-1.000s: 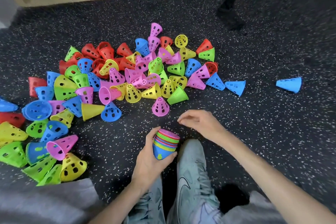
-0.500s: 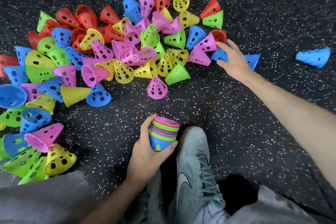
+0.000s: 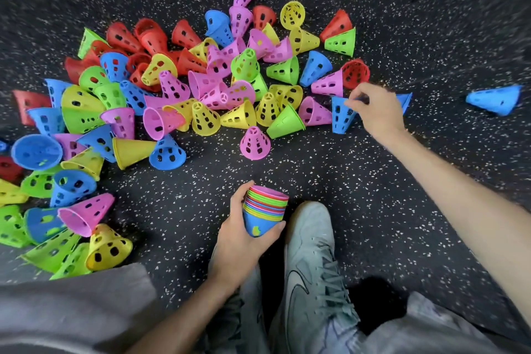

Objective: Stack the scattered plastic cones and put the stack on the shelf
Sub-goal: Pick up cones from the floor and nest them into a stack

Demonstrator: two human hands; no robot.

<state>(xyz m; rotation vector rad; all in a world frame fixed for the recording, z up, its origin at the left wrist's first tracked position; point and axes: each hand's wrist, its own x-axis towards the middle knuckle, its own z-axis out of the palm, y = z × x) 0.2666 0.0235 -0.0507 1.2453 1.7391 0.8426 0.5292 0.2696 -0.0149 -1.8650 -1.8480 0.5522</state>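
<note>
Loose cones (image 3: 184, 89) sprawl far left on the floor (image 3: 373, 210). Near centre, my left hand (image 3: 238, 241) wraps its fingers round the stack (image 3: 264, 210). Far right, my right hand (image 3: 376, 112) pinches a blue cone (image 3: 340, 115) at its rim.

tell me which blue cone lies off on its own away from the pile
The blue cone at far right, lying on its side on the floor past the right hand. Every other blue cone touches or sits among the pile.
</note>
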